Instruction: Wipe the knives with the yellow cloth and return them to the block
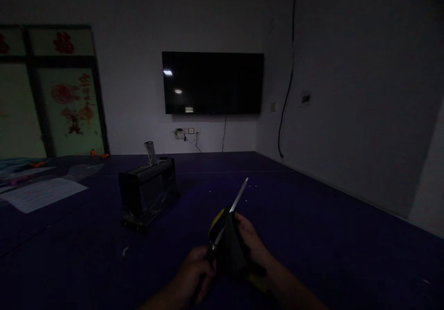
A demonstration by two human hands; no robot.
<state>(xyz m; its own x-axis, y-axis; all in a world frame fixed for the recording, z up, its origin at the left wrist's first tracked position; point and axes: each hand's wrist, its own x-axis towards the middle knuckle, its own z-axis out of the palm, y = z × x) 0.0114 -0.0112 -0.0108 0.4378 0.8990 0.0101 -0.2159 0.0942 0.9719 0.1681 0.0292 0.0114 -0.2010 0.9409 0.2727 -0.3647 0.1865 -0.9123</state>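
My left hand [196, 273] is closed around the dark handle of a long thin metal-bladed tool [238, 195]. Its shiny shaft runs up and to the right along a black and yellow object [234, 245], and the tip sticks out beyond it. That object's kind is hard to make out in the dim light. My right hand [252, 238] grips it from the right side, fingers wrapped behind its edge. Both hands are close together, low in the middle of the view, above the dark blue surface [194, 227].
A black box-shaped appliance [149, 192] stands to the left, with a patterned upright piece [150, 153] on top. Printed paper [45, 193] and clear plastic [83, 171] lie farther left. Small white scraps [125, 251] dot the surface. A television [213, 83] hangs on the wall; a cable [286, 100] runs down at right.
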